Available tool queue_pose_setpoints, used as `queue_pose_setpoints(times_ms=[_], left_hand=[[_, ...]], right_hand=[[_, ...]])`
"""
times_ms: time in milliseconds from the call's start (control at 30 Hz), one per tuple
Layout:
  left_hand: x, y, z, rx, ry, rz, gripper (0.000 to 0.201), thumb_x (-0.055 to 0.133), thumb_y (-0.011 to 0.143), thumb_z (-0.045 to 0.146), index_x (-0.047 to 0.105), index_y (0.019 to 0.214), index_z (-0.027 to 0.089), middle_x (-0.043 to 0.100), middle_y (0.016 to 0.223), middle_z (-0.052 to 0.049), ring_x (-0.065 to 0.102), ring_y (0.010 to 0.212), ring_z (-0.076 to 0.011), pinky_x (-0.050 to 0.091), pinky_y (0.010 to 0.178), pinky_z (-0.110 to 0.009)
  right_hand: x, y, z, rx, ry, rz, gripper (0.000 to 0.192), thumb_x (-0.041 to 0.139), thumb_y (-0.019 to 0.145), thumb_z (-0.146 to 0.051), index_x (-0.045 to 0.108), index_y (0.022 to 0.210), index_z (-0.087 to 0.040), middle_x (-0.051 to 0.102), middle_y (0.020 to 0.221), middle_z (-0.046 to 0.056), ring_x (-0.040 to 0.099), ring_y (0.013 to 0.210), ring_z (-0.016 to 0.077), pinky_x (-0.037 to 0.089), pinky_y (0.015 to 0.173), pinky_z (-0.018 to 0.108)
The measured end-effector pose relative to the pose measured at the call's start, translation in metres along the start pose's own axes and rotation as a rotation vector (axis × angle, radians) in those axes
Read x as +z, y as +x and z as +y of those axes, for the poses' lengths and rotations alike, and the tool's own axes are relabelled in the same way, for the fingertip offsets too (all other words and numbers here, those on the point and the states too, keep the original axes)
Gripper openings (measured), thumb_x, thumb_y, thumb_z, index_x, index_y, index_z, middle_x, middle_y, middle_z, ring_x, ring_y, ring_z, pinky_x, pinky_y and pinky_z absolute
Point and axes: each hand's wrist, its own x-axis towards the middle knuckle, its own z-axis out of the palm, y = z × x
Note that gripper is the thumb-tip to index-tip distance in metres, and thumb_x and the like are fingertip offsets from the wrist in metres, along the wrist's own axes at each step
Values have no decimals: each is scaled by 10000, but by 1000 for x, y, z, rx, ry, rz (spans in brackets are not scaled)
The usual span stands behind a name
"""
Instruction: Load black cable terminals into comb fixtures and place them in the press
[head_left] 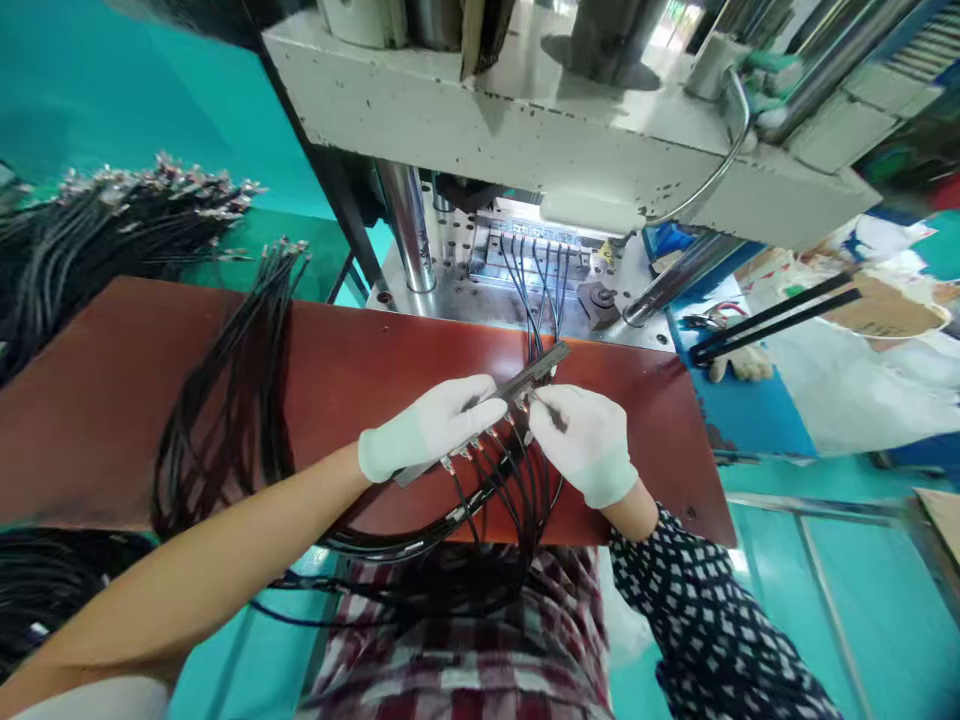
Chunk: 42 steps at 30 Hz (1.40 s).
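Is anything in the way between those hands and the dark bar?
Nothing visible is. The left hand grips the bar directly. The right hand is right by its near edge, where cable ends line up; whether it touches the bar itself is unclear.

Just beside the right end of the reddish-brown rectangular tabletop (652, 430) lies a flat blue sheet (776, 415). Near the tabletop's far right corner are an off-white fabric glove (746, 363), a red-handled metal hand tool (718, 315) and two long, narrow black strips (780, 323). Farther right of the tabletop spreads crumpled translucent plastic sheeting (862, 395); near its near right corner runs a shiny metal rail (817, 508).
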Motion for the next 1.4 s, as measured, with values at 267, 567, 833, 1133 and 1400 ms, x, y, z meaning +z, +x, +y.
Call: queue_pose_setpoints(times_ms=[267,567,833,1133,1400], left_hand=[[2,-1,-3,27,15,32,413,452,942,559,414,776,183,420,668,52,451,522,-75,407,422,-186],[1,-1,-6,34,6,59,411,452,950,541,420,759,179,433,634,52,459,506,-74,389,426,-178],[1,1,-9,54,5,49,400,447,947,547,421,774,187,424,642,52,468,487,-75,426,392,-177],[2,1,-8,60,-36,50,392,445,951,533,450,775,183,455,632,47,489,477,-85,414,402,-193],[3,3,-9,82,-87,63,383,458,947,522,450,772,181,490,672,41,512,520,-85,415,442,-193]], right_hand=[[-6,-3,0,57,21,-82,160,558,879,-211,717,856,-210,703,752,-25,600,636,111,408,664,239],[-10,-5,-21,-66,-261,36,125,632,840,-270,698,750,-214,614,741,17,546,688,161,350,645,313],[0,-2,-19,-22,-228,33,175,601,814,-212,597,640,-194,564,698,2,526,652,135,356,638,297],[-8,-8,-34,-62,-325,-43,100,647,824,-302,686,760,-236,638,844,24,512,769,201,296,674,359],[-8,-11,-42,-57,-282,-8,116,681,830,-350,730,862,-250,671,943,26,532,875,214,304,796,388]])
